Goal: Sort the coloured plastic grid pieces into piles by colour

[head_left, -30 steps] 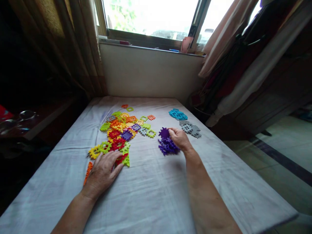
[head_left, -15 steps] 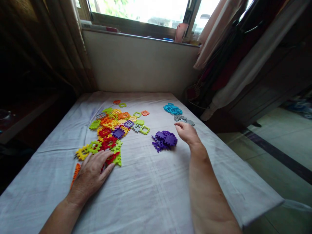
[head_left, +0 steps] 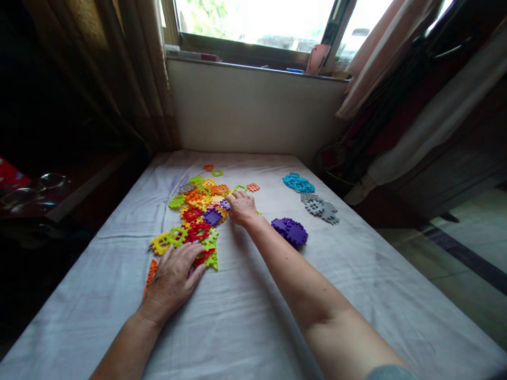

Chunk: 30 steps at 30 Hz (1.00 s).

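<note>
Lying loosely spread, left hand partly covers a red notched tile; right hand curls against the mixed tile pile beside a purple lattice tile, grip hidden, cannot tell; white tablecloth gives room toward the purple tile stack, right edge beyond.

I see the left hand at seven o'clock on the mixed pile, the right hand at three; from the purple pieces, blue pieces sit at twelve, grey pieces at two.
</note>
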### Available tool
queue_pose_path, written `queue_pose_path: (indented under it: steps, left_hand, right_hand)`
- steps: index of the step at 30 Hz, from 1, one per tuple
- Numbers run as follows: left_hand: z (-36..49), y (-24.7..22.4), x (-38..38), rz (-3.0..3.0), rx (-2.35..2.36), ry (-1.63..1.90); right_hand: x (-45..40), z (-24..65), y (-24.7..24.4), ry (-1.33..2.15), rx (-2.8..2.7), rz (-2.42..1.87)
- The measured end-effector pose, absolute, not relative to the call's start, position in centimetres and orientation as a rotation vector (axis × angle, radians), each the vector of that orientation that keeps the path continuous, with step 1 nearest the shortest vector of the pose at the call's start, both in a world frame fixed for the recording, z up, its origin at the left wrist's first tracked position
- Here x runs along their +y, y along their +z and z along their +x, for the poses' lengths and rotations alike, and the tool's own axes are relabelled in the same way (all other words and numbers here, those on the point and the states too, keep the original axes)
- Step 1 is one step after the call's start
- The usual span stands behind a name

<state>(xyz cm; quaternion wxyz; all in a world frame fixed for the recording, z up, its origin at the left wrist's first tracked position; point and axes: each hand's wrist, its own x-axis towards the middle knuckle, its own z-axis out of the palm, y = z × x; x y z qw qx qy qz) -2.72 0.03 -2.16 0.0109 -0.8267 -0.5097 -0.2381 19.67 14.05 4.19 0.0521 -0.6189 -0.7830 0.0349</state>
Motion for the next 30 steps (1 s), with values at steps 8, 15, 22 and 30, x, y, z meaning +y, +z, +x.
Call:
queue_pose_path:
  steps: [8,15,22,30]
  left_hand:
    - [-2.6,-2.1,-0.1,-2.581,-1.621,-0.744]
    - [-2.4,-1.6,-0.1,-2.595,-1.645,-0.72]
    - [-2.5,-1.8,-0.1,-2.594,-1.637,-0.719]
    - [-2.4,-1.7,-0.1,-2.585,-1.636,-0.726]
  right_hand:
    - [12.7,19.9,3.2,0.053,-2.426,-1.864]
    - [9.5,21.2,2.0,-0.015,-2.337,-1.785]
    - [9.6,20.5,1.8,0.026,-2.291,-1.77]
    - [8.5,20.6,0.9,0.007,-2.248,-1.753]
